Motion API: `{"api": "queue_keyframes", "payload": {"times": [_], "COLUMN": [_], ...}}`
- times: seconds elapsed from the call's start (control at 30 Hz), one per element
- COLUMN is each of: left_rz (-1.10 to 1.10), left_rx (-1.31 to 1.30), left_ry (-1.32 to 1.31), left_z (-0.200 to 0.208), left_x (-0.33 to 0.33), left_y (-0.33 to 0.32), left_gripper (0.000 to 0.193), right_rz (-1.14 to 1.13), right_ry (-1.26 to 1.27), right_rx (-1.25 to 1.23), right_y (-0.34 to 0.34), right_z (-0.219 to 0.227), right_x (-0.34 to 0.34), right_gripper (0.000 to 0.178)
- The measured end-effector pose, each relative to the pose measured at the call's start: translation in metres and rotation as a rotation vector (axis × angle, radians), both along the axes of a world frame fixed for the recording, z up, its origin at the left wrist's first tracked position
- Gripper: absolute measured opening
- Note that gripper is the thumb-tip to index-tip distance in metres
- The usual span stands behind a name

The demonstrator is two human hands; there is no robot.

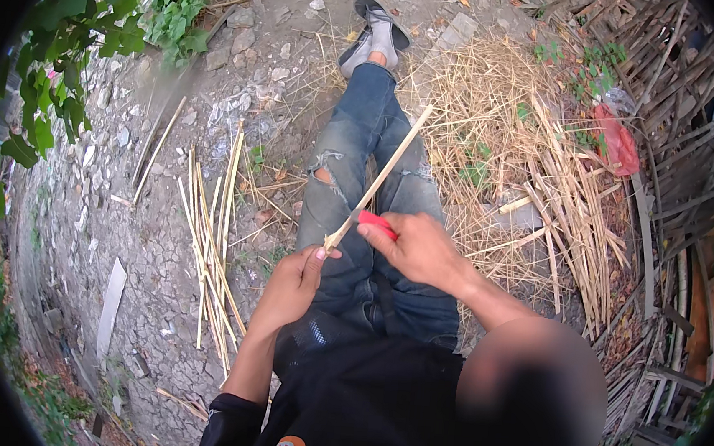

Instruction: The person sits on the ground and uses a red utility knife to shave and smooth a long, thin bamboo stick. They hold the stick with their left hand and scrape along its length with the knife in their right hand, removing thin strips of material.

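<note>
I am pinching the pale strip at its near end in my left hand, tip toward one o'clock above my legs, and gripping the red-handled knife in my right hand, best angled shallow.

Left hand pinches, right hand curls closed, 2 forearms angled inward.

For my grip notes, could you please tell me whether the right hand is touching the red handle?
Touching. The head view shows the right hand closed around the red handle, with no gap between them.
</note>
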State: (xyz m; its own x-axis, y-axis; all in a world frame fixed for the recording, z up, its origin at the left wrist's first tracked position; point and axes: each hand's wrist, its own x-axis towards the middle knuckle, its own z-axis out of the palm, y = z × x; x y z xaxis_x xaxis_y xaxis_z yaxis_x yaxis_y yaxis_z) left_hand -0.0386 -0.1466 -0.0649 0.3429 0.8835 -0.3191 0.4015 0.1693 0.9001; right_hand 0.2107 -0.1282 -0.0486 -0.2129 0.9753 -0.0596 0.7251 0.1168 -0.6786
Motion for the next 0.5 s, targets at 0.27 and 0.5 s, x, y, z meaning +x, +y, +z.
{"api": "queue_keyframes", "payload": {"times": [0.27, 0.5], "left_rz": [-0.087, 0.01], "left_rx": [0.048, 0.041], "left_ry": [0.119, 0.038], "left_z": [0.004, 0.011], "left_x": [-0.012, -0.024], "left_y": [-0.017, -0.022], "left_gripper": [0.038, 0.035], "right_rz": [-0.409, -0.669], "right_ry": [0.172, 0.596], "right_rx": [-0.122, -0.003], "right_y": [0.057, 0.09], "right_z": [-0.033, -0.051], "right_x": [0.054, 0.148], "right_gripper": [0.069, 0.059]}}
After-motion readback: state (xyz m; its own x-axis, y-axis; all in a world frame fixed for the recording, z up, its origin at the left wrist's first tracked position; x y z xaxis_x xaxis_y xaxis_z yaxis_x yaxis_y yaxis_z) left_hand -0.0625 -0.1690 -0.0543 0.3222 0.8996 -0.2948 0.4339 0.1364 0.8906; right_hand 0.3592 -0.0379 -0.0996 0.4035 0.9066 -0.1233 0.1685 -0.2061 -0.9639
